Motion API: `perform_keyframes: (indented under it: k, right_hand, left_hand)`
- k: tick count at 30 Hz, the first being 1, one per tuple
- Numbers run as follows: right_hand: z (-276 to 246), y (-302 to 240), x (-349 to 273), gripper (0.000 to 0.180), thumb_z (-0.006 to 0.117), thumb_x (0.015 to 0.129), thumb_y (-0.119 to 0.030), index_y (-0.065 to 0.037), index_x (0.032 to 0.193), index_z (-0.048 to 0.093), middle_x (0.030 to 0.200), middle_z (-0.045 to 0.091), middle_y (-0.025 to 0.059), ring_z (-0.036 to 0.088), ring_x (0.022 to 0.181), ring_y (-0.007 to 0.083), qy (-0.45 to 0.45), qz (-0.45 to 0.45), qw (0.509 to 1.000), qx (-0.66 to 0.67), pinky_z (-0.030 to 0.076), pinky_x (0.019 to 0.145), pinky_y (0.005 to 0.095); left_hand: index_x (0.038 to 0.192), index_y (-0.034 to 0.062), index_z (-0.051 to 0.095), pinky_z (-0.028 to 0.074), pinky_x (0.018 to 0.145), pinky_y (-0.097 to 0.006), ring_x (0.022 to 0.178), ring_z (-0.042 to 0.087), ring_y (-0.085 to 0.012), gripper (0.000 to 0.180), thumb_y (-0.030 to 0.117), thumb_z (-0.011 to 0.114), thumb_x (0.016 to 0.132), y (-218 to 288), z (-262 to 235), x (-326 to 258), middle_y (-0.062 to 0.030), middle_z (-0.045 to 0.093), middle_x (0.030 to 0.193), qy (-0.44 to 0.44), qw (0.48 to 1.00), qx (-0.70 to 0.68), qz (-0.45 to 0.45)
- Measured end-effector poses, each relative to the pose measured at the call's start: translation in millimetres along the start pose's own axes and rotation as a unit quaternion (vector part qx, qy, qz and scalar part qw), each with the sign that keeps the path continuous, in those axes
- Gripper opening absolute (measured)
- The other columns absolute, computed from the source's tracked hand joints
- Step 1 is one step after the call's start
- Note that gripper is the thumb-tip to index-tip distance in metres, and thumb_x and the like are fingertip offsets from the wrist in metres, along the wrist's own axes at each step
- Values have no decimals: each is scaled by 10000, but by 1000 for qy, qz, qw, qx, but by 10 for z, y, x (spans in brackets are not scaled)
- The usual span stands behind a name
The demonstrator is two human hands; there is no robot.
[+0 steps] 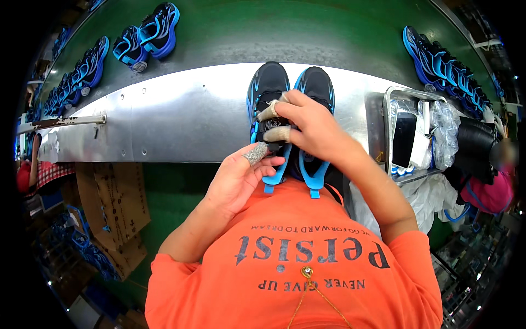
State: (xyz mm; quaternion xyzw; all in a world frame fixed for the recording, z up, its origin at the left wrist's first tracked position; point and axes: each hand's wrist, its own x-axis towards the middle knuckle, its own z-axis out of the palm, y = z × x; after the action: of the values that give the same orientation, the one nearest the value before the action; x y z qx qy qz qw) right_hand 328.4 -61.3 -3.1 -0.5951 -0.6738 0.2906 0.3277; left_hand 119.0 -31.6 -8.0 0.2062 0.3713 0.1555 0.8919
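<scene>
A pair of black and blue sneakers stands side by side, toes pointing away from me: the left sneaker [268, 77] and the right sneaker [316, 82]. Both overhang the metal edge, with blue heel tabs towards my body. My right hand [309, 123] reaches over the left sneaker, its fingers in beige finger cots closed around a round lace dial [272, 124] on the tongue. At the collar of that same shoe, my left hand [238, 175] pinches the tongue's upper end, with a grey finger cot on one digit. The right hand and forearm partly cover the right sneaker.
Beyond the metal ledge [181, 109] runs a green belt [246, 33]. Rows of similar sneakers line it at left [82, 71] and right [444, 66]. A wire-rimmed tray [390, 123] beside me holds a phone [404, 140] and plastic bags. Cardboard [118, 203] stands below left.
</scene>
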Motion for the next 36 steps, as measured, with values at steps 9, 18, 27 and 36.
perform_keyframes:
  k: [9, 18, 27, 36]
  right_hand:
    - [86, -73, -50, 295, 747, 797, -199, -111, 1075, 698, 924, 563, 82, 592, 847, 246, -2, 94, 994, -50, 494, 726, 332]
    - [80, -48, -14, 322, 756, 779, -156, -109, 1091, 692, 856, 591, 110, 609, 816, 276, 3, 61, 998, 6, 498, 739, 359]
    - [-206, 159, -94, 600, 798, 754, -272, -72, 1279, 587, 1109, 582, 177, 562, 1054, 358, 43, -28, 998, -22, 476, 878, 422]
    - [-83, 57, -172, 690, 804, 730, -264, -37, 1328, 543, 1344, 501, 224, 515, 1174, 406, -31, -20, 998, -46, 421, 993, 451]
  left_hand:
    - [1208, -63, 568, 533, 784, -282, 1008, 653, -217, 279, 119, 507, 1005, -123, 34, 36, -137, 637, 1119, 41, 999, 14, 11]
    - [1230, -77, 551, 534, 798, -293, 1032, 646, -234, 315, 145, 504, 1011, -14, 75, 20, -143, 633, 1149, 39, 999, 32, 15]
    - [905, -25, 601, 476, 612, -393, 683, 620, -287, 196, 165, 629, 863, 593, 256, 151, -150, 631, 805, 31, 617, 759, 207]
    - [878, 21, 638, 506, 681, -493, 739, 649, -391, 271, 274, 651, 783, 685, 391, 625, -188, 675, 776, -12, 519, 848, 104]
